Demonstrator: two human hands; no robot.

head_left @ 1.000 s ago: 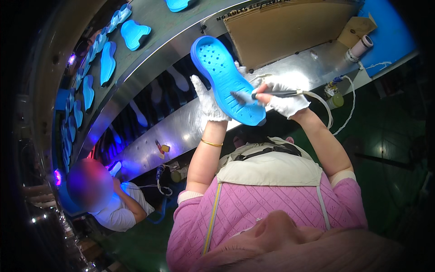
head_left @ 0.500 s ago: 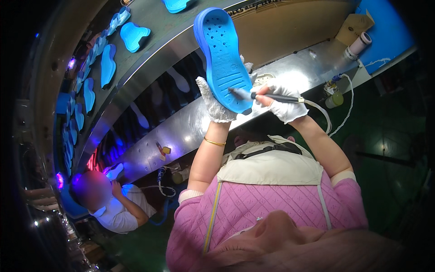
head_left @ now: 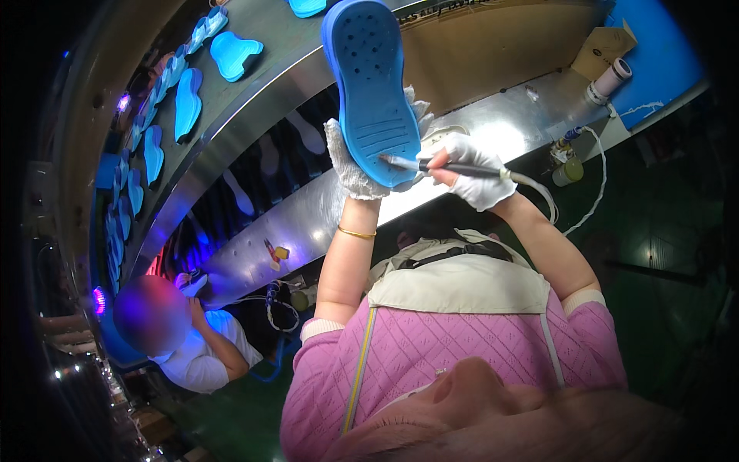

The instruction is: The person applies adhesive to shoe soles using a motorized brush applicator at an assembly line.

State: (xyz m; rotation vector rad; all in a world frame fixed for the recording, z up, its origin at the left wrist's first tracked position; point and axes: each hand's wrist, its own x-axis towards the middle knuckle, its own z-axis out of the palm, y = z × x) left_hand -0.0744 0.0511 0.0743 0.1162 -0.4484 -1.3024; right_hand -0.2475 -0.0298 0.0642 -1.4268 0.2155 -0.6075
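In its white glove, my left hand (head_left: pixel 356 175) grips a blue shoe sole (head_left: pixel 375 96) from underneath, thumb along one side and fingertips showing past the other. The sole has small holes at its far end and grooves near its close end. My right hand (head_left: pixel 479 183), in a white glove with bare fingertips, pinches a dark-handled brush (head_left: pixel 456 167) that has a pale hose at its back. The bristles touch the sole's face near its close end, just below the grooves.
A metal ledge (head_left: pixel 308 223) runs below a dark conveyor belt (head_left: pixel 269 31) carrying several blue soles (head_left: pixel 235 55). A cardboard box (head_left: pixel 493 42) stands behind my right hand, a roll (head_left: pixel 613 77) farther right. At lower left, another person (head_left: pixel 208 350) holds a sole.
The sole has shifted slightly left and farther away, and its face has turned darker. My right hand and the brush have moved a little left along with it. Soles on the belt have shifted slightly.
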